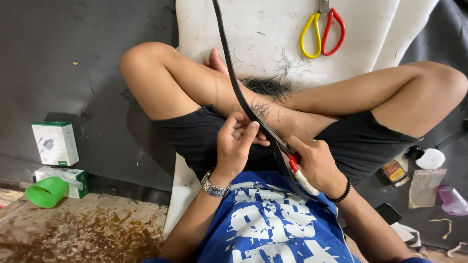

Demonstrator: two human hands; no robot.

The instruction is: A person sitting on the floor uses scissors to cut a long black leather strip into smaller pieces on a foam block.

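Black and narrow, a leather strap (233, 73) runs from the top of the view down across the person's crossed legs to their lap. The left hand (235, 141) pinches the strap from its left side, fingers (249, 130) pressed together on its edge just above the knee. The right hand (314, 163) is wrapped tight around a small cutter (298, 173) with a red and white handle, its tip laid against the strap just below the left hand's pinch. A metal watch (213, 186) sits on the left wrist, a black bead bracelet (342, 193) on the right.

The person sits on a white foam mat (273, 39) littered with thin black shavings (270, 85). Scissors (322, 31) with one yellow and one red loop lie near the mat's top edge, well apart from both hands. On the floor by the left edge stand two white and green boxes (55, 142) and a green cup (45, 191) lying on its side. Small packets (425, 187) and a white lid (431, 158) lie on the floor to the right.
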